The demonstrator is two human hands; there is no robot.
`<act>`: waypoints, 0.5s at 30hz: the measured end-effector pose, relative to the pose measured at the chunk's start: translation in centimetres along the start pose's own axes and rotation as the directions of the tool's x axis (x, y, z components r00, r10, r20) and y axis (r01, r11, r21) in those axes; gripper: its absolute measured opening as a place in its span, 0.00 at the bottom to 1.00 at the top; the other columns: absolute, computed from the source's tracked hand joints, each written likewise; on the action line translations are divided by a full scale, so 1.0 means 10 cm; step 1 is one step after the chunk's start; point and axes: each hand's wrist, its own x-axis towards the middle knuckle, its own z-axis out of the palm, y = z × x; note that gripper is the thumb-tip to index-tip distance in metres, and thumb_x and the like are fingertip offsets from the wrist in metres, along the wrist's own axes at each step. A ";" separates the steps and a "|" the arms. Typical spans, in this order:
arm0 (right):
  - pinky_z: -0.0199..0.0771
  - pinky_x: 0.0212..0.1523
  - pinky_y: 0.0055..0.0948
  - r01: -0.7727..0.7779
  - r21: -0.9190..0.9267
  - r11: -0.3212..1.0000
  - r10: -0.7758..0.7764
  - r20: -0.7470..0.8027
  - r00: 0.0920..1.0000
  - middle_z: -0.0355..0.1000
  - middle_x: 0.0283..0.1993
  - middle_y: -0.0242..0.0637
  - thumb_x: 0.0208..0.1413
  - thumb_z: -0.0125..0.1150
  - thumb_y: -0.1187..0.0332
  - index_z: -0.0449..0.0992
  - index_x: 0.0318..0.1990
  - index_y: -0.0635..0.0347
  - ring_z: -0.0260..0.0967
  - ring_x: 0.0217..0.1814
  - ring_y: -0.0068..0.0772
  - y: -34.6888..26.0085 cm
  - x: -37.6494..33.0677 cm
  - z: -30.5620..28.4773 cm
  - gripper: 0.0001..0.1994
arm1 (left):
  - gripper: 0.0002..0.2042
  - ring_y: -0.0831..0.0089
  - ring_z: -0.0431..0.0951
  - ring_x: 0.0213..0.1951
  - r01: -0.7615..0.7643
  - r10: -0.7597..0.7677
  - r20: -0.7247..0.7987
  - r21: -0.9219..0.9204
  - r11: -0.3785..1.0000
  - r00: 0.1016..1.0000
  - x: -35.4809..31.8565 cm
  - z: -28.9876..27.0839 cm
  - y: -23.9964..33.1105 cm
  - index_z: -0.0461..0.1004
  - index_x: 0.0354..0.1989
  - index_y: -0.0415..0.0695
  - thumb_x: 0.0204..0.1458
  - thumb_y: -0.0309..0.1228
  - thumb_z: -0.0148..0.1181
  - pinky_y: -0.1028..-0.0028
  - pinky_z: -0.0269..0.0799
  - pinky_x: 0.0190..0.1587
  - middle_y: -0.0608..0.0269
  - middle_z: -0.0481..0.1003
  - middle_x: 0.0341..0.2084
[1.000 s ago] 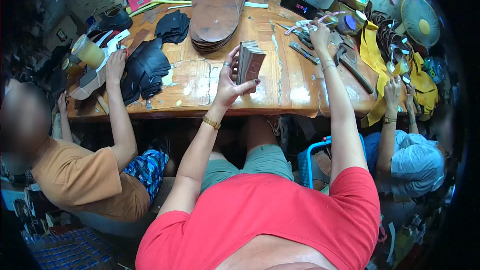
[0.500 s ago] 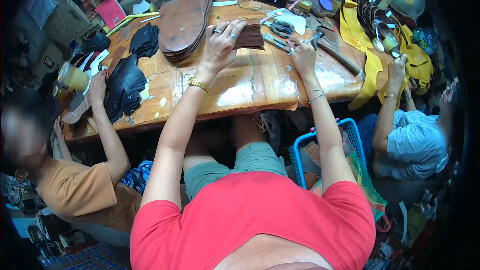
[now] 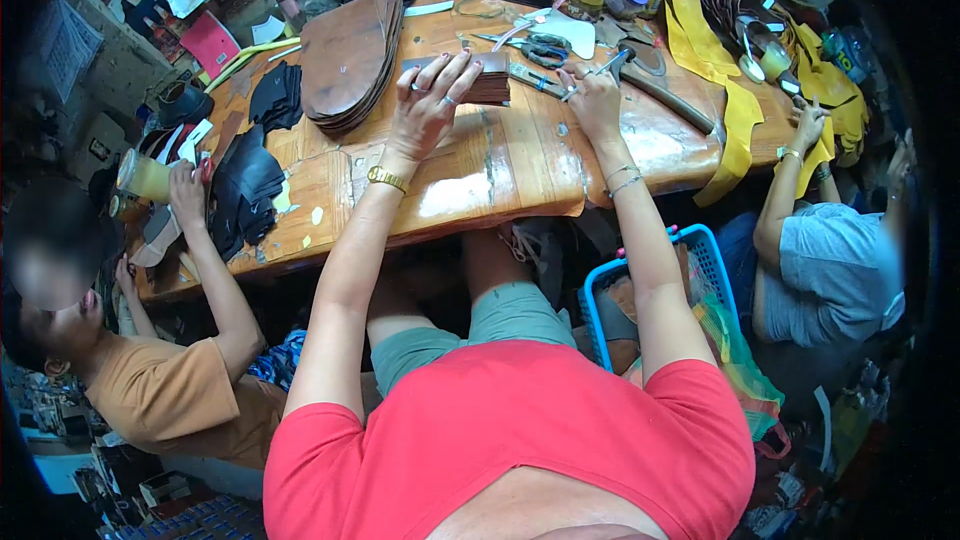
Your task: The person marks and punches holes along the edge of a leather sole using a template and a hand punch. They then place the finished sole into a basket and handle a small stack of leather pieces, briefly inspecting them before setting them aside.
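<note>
My left hand (image 3: 428, 112) lies over a stack of dark brown leather pieces (image 3: 488, 82), fingers spread and pointing away from me. Some brown leather also shows on the left side of that hand; its thumb is mostly hidden. My right hand (image 3: 594, 105) is closed round a thin pen-like tool (image 3: 606, 67) with a bluish tip. Just left of this hand lies a flat metal-and-blue tool, perhaps a cutter (image 3: 535, 79). Dark-handled scissors (image 3: 548, 49) lie beyond it. A hammer (image 3: 672, 103) rests close to the right.
Large rounded brown leather pieces (image 3: 345, 65) are piled to the left, with black pieces (image 3: 245, 180) past them. Yellow leather strips (image 3: 740, 130) hang over the table's right edge. Co-workers sit on both sides. A blue basket (image 3: 590, 315) stands below my right arm.
The view has shifted slightly. My left hand's fingers have spread over the leather, and brown leather now shows left of them. The pen-like tool in my right hand has tilted more upright.
</note>
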 end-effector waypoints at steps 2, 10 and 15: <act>0.69 0.39 0.40 0.012 0.010 1.000 -0.012 -0.016 1.000 0.75 0.30 0.41 0.52 0.63 0.63 0.79 0.33 0.57 0.71 0.34 0.45 0.00 0.01 0.00 0.07 | 0.31 0.75 0.67 0.56 0.005 -0.005 -0.016 -0.015 1.000 1.000 0.01 0.02 -0.02 0.67 0.58 0.56 0.41 0.24 0.60 0.69 0.51 0.57 0.74 0.69 0.57; 0.70 0.37 0.40 0.027 -0.018 0.999 -0.027 -0.027 0.999 0.74 0.26 0.43 0.52 0.63 0.63 0.79 0.33 0.58 0.71 0.32 0.46 0.03 -0.02 0.02 0.09 | 0.38 0.70 0.67 0.54 0.136 -0.129 0.047 -0.224 0.965 0.991 0.16 0.04 -0.10 0.66 0.59 0.54 0.29 0.23 0.62 0.69 0.53 0.56 0.71 0.70 0.55; 0.70 0.36 0.40 0.023 -0.013 1.000 -0.024 -0.018 1.000 0.74 0.26 0.43 0.52 0.63 0.63 0.80 0.32 0.58 0.71 0.32 0.46 0.03 -0.02 0.04 0.09 | 0.37 0.62 0.70 0.52 0.360 -0.238 0.460 -0.197 0.912 0.856 0.24 0.31 -0.31 0.67 0.57 0.52 0.29 0.30 0.67 0.64 0.57 0.52 0.61 0.73 0.50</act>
